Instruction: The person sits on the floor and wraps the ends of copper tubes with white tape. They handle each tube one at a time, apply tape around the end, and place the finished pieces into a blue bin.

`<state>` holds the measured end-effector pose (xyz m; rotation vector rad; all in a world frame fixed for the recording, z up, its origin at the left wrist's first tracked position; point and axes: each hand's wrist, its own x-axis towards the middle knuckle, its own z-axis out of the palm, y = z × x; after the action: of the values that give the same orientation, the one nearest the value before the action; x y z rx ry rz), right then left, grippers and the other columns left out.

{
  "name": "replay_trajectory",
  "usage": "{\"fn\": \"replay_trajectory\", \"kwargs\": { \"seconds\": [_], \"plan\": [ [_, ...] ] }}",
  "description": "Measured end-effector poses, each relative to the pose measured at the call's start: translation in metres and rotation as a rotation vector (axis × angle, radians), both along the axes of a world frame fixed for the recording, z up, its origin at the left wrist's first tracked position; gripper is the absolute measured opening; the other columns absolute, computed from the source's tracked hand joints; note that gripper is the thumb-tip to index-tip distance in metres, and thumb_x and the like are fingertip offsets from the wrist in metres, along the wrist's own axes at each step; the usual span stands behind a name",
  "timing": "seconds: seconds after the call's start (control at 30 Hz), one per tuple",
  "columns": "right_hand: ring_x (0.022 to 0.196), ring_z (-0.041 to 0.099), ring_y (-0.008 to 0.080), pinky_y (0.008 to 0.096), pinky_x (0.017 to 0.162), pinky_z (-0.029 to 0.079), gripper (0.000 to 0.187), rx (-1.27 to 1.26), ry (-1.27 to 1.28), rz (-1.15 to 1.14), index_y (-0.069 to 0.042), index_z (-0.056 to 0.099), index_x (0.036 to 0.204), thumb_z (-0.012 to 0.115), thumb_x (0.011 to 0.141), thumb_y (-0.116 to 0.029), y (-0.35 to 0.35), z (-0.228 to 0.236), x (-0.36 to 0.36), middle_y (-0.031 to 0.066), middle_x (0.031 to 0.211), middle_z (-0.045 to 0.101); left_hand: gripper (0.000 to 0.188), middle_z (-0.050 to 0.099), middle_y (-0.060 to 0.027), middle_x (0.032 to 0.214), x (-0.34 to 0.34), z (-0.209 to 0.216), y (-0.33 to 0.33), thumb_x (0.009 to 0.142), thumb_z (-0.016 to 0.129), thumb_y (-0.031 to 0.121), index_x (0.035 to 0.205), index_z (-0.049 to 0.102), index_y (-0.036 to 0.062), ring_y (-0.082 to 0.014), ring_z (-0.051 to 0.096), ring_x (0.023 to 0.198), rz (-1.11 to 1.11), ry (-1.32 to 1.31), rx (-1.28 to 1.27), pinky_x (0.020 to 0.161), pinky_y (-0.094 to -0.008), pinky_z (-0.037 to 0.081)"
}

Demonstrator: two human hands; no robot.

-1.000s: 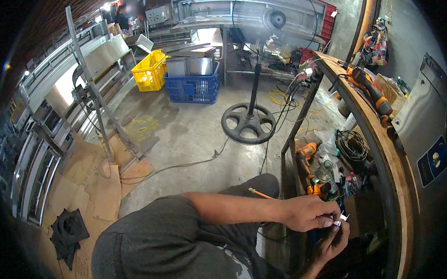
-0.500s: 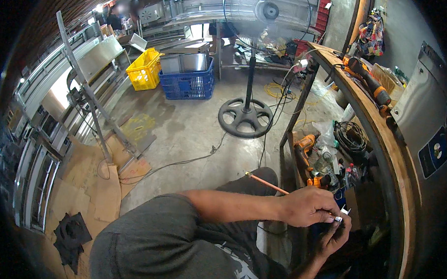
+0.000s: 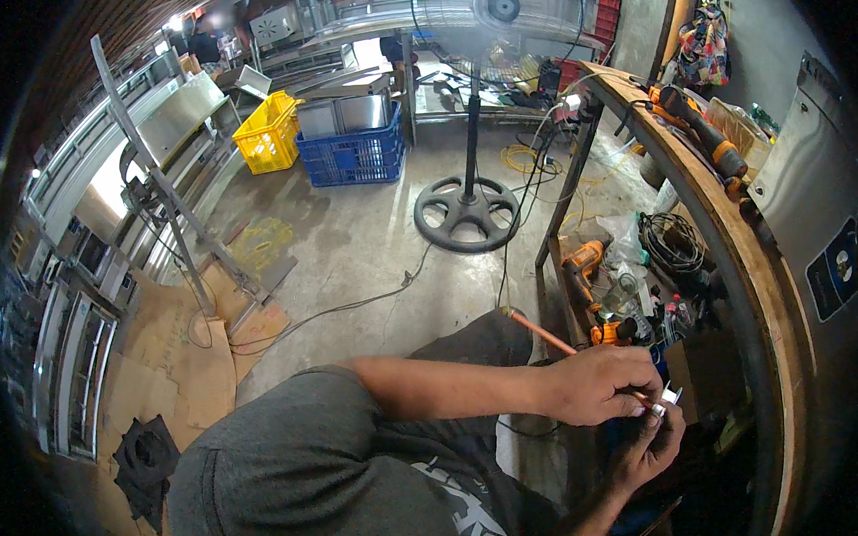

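My left hand (image 3: 605, 383) is closed around a thin copper-coloured tube (image 3: 542, 334) with a brass-coloured tip, which points out past my knee. The tube's other end shows beyond my fingertips. There it meets a small white piece (image 3: 672, 395), pinched between the fingers of my right hand (image 3: 651, 449). My two hands are close together, fingertips nearly touching. Whether the tube sits inside the white piece or only against it, I cannot tell; fingers hide part of both.
A wooden-topped bench (image 3: 730, 215) with power tools runs along the right. Beneath it lie an orange drill (image 3: 585, 260) and coiled cable (image 3: 674, 241). Ahead stands a fan's wheel-shaped base (image 3: 467, 231), with blue (image 3: 352, 157) and yellow (image 3: 269, 134) crates behind. A cord crosses the floor.
Both hands have moved slightly right. The tube has shifted right and tilts more steeply, and more of the white piece shows. The head view has also shifted a little.
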<state>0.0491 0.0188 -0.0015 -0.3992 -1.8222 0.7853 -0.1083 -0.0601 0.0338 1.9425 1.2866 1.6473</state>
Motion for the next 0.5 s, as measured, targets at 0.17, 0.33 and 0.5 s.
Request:
{"fn": "replay_trajectory", "kwargs": {
  "seconds": [0.17, 0.33, 0.5],
  "plan": [
    [0.081, 0.056, 0.0226, 0.0317, 0.074, 0.044, 0.024, 0.001, 0.015, -0.012, 0.003, 0.059, 0.100, 0.054, 0.099, -0.021, 0.0043, -0.0008, -0.0021, 0.0112, 0.089, 0.058, 0.019, 0.058, -0.0093, 0.085, 0.0009, 0.0013, -0.0006, 0.088, 0.068, 0.015, 0.105, 0.067, 0.0073, -0.0300, 0.061, 0.085, 0.077, 0.064, 0.012, 0.074, -0.0393, 0.049],
    [0.081, 0.056, 0.0241, 0.0329, 0.075, 0.045, 0.023, 0.049, -0.005, 0.002, 0.002, 0.058, 0.100, 0.055, 0.097, -0.020, 0.0057, -0.0034, 0.0013, 0.0122, 0.090, 0.058, 0.019, 0.063, -0.0113, 0.085, -0.0030, 0.0009, 0.0006, 0.091, 0.065, 0.017, 0.107, 0.065, 0.0061, -0.0323, 0.064, 0.080, -0.031, 0.040, 0.068, 0.067, -0.0421, 0.048],
    [0.081, 0.056, 0.0248, 0.0338, 0.075, 0.045, 0.019, 0.022, -0.007, 0.021, 0.002, 0.058, 0.099, 0.055, 0.095, -0.017, 0.0001, -0.0015, 0.0015, 0.0124, 0.090, 0.058, 0.020, 0.066, -0.0147, 0.084, -0.0055, -0.0009, 0.0009, 0.092, 0.065, 0.019, 0.106, 0.059, 0.0051, -0.0364, 0.065, 0.076, -0.128, 0.016, -0.107, 0.064, -0.0448, 0.048]
  ]
}}
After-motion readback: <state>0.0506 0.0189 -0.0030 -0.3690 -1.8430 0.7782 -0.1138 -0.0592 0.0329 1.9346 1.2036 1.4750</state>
